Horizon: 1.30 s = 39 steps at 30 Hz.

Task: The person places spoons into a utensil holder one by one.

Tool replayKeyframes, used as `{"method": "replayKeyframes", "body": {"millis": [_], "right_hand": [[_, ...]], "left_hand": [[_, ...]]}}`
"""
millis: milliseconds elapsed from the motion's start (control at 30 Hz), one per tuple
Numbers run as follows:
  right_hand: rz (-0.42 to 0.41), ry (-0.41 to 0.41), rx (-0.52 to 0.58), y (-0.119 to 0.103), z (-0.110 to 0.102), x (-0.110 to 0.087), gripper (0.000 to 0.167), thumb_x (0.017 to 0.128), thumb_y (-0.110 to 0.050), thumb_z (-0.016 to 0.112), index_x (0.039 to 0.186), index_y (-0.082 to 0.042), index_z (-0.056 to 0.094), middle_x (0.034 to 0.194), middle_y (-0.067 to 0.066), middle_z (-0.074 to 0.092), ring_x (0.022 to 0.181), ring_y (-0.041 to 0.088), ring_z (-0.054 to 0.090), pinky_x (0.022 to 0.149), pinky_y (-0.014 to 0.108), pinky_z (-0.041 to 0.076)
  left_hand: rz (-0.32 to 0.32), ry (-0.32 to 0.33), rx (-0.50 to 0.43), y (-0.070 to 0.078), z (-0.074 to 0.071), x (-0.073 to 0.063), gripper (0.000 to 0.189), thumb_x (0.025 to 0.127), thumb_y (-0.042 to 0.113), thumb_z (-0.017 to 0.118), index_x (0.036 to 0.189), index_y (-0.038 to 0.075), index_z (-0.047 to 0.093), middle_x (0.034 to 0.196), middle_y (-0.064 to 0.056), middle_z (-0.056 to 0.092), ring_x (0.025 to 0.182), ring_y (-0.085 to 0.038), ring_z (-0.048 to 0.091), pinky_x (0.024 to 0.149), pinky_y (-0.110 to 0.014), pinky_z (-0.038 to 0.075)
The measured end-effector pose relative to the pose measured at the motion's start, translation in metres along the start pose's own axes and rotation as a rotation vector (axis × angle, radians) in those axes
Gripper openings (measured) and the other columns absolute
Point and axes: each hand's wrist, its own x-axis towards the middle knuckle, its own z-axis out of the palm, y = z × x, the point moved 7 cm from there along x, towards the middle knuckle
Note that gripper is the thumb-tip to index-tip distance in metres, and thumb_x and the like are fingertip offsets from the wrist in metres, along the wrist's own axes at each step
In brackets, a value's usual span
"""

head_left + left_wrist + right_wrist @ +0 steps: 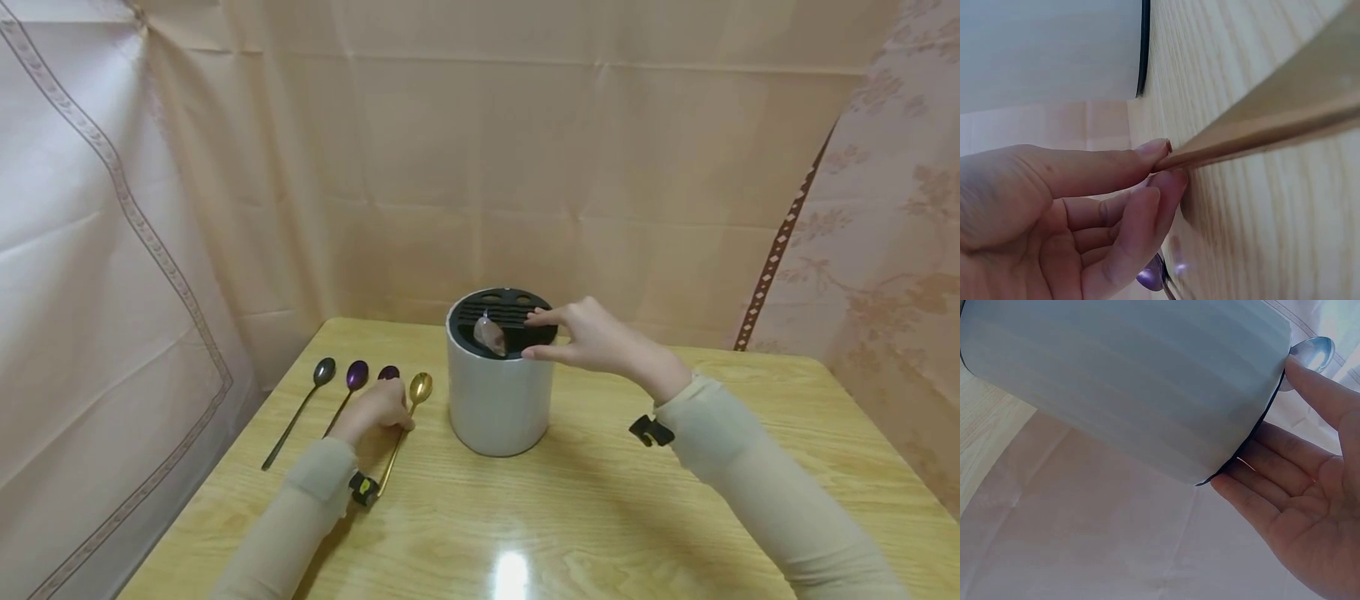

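In the head view my left hand (378, 408) pinches the handle of a gold spoon (422, 387) on the table. The left wrist view shows the handle (1235, 149) between thumb and fingertips. Left of it lie a dark purple spoon (388, 372), partly hidden by the hand, a purple spoon (357, 374) and a dark grey spoon (324, 372). A white round utensil holder (498, 408) with a black slotted top stands to the right, a silver spoon (490, 333) in it, bowl upward. My right hand (600, 337) touches the holder's top rim with fingers extended.
The holder stands toward the back of the light wooden table (600, 517). A beige cloth (525, 150) hangs behind the table, with a pale cloth (82, 292) at the left and a flowered one (885, 250) at the right.
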Motion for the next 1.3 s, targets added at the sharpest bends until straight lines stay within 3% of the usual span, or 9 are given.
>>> {"method": "replayKeyframes", "body": {"millis": [233, 533, 867, 1300], "right_hand": [[0.001, 0.013, -0.014, 0.002, -0.003, -0.001, 0.052, 0.084, -0.042, 0.069, 0.122, -0.006, 0.065, 0.124, 0.017, 0.062, 0.038, 0.003, 0.02, 0.057, 0.025, 0.042], [0.017, 0.004, -0.014, 0.004, -0.004, -0.001, 0.054, 0.084, -0.043, 0.069, 0.122, -0.006, 0.065, 0.122, 0.018, 0.063, 0.037, 0.003, 0.022, 0.051, 0.024, 0.037], [-0.007, -0.025, 0.013, -0.004, 0.005, 0.01, 0.055, 0.084, -0.044, 0.068, 0.124, -0.006, 0.063, 0.125, 0.015, 0.062, 0.039, 0.003, 0.02, 0.046, 0.023, 0.032], [-0.003, -0.012, 0.006, -0.005, 0.002, 0.009, 0.054, 0.084, -0.043, 0.069, 0.123, -0.006, 0.064, 0.125, 0.017, 0.061, 0.04, 0.004, 0.02, 0.046, 0.023, 0.032]], "left_hand": [[0.007, -0.025, -0.04, 0.002, 0.001, 0.003, 0.019, 0.074, 0.011, 0.078, 0.068, 0.002, 0.063, 0.064, -0.007, 0.062, 0.054, -0.014, 0.057, 0.051, -0.022, 0.046], [-0.004, -0.053, -0.073, 0.0, 0.003, 0.004, 0.018, 0.075, 0.012, 0.078, 0.066, 0.003, 0.065, 0.058, -0.006, 0.064, 0.051, -0.013, 0.059, 0.05, -0.022, 0.046], [-0.032, -0.03, -0.168, -0.016, 0.004, -0.01, 0.019, 0.075, 0.007, 0.076, 0.061, 0.001, 0.064, 0.052, -0.007, 0.064, 0.048, -0.015, 0.063, 0.052, -0.025, 0.051], [-0.038, 0.002, -0.17, -0.01, -0.007, -0.015, 0.021, 0.074, 0.01, 0.077, 0.061, 0.002, 0.063, 0.056, -0.007, 0.065, 0.052, -0.018, 0.064, 0.054, -0.028, 0.051]]}}
